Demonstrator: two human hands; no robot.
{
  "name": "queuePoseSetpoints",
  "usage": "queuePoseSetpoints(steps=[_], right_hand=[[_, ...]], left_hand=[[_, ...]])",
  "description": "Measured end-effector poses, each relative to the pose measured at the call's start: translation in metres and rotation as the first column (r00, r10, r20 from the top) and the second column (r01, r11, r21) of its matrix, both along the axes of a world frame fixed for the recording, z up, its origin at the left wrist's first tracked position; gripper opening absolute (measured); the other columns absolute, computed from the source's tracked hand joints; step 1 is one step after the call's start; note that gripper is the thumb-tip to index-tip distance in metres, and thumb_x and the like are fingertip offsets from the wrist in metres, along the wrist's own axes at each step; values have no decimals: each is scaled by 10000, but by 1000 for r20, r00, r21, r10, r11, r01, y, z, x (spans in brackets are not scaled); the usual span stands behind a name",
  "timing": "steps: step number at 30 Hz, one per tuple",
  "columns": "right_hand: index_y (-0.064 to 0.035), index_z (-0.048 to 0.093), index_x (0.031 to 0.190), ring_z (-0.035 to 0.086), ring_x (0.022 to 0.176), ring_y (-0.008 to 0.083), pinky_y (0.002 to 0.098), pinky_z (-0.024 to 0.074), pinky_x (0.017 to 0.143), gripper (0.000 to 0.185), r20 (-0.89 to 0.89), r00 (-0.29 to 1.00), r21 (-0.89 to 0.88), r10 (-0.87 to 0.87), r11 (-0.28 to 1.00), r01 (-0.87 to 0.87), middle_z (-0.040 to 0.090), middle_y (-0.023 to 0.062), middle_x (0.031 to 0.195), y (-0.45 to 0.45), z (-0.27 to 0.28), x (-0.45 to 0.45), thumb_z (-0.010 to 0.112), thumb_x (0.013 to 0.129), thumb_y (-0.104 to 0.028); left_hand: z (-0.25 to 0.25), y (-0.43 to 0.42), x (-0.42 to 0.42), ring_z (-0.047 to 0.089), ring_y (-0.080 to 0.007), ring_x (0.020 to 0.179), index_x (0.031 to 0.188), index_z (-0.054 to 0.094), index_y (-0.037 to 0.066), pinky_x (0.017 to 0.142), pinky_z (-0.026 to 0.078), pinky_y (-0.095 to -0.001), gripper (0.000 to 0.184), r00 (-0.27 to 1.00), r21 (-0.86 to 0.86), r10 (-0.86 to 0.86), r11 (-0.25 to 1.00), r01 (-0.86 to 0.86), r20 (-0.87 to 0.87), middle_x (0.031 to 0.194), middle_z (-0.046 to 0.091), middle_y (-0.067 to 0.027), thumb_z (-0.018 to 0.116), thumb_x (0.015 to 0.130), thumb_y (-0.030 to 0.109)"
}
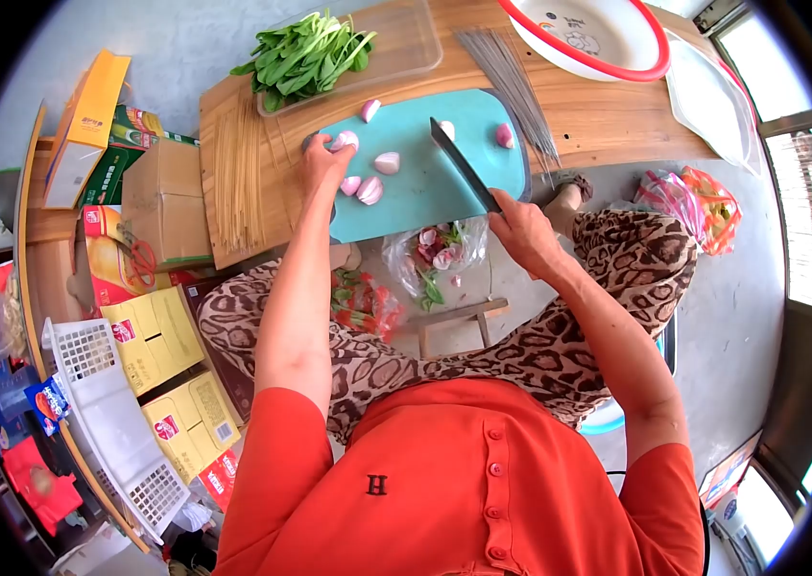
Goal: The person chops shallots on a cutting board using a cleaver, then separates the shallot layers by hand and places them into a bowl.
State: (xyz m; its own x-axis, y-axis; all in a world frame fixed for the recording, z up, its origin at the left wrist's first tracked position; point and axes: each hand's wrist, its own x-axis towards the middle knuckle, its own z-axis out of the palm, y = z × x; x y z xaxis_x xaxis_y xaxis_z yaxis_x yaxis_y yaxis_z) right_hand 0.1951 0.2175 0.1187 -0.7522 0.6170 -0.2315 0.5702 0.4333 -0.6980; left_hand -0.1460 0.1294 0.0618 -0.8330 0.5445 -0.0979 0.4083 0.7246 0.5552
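At the left edge of the turquoise cutting board (425, 206), my left hand (325, 165) has its fingers closed on a red onion piece (345, 140). My right hand (525, 233) grips the handle of a dark-bladed knife (465, 167) by the board's front right side. The blade slants up and left over the board, its tip beside a pale onion piece (447, 128) partly behind it. More purple-white pieces lie around: one onion piece (387, 162) near the middle, an onion chunk (370, 191) closer to me, and another onion piece (505, 135) at the right.
Leafy greens (310, 58) fill part of a clear plastic tray (411, 43) behind the board. Thin skewers (512, 82) and a red-rimmed basin (584, 69) are at the back right. Dry noodle-like sticks (233, 182) lie left. Below the board hangs a bag of peelings (437, 254).
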Motion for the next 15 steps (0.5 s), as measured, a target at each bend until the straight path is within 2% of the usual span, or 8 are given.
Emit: queuePoseSetpoints(steps=[2,4,8,10,11,13,14,15], right_hand=[[-50,506,1176,590,804,482,554,458,730,324,-14,1000,16,-25,1000,25,620,278,799,0,0,2,481,896,-211],[-50,515,1165,587,809,484,550,459,736,321,-19,998,-67,-52,996,51,617,289,811,2,4,2,481,891,-212],[-47,520,1172,585,810,486,549,458,738,332,-52,997,-102,-59,993,53,615,298,820,2,1,6,483,886,-211],[-48,518,1192,582,811,487,543,458,733,351,-38,997,-136,-74,988,68,609,306,823,2,1,7,485,885,-214],[-48,518,1192,582,811,487,543,458,733,351,-40,996,-137,-78,988,72,609,306,823,4,2,7,485,885,-214],[-44,517,1195,580,812,487,537,459,729,354,-82,994,-151,-66,987,53,606,309,824,3,4,8,483,886,-213],[-44,517,1195,580,812,487,537,459,729,354,-82,994,-155,-68,986,54,606,309,824,2,2,9,483,886,-213],[-42,518,1188,579,808,487,535,459,726,348,-102,993,-144,-64,988,49,606,307,822,2,1,9,483,887,-213]], left_hand=[[-3,3,1,643,-333,1015,1160,616,62,859,498,-396,594,1000,6,-4,1000,4,15,1063,681,-194,715,670,384],[1,8,4,649,-339,977,1081,631,61,839,502,-401,526,999,3,29,1000,-29,-31,1026,684,-197,719,650,348],[-4,13,4,631,-347,946,1005,629,64,823,498,-408,463,1000,35,4,999,-3,-24,999,666,-183,740,625,303],[1,15,16,589,-352,923,939,600,57,798,485,-420,369,991,190,-75,977,95,-110,956,611,-161,751,631,196],[6,15,27,589,-352,923,939,600,57,798,485,-420,369,990,188,-79,977,99,-113,956,611,-161,751,631,196],[33,18,69,548,-352,905,918,566,47,784,466,-431,321,920,309,-242,889,337,-307,937,542,-144,739,653,102],[23,22,79,561,-330,908,951,562,67,772,468,-415,329,899,310,-266,872,379,-348,952,537,-130,738,675,100],[24,24,94,551,-339,918,961,552,53,794,465,-412,351,872,307,-300,849,429,-387,985,526,-140,742,666,34]])
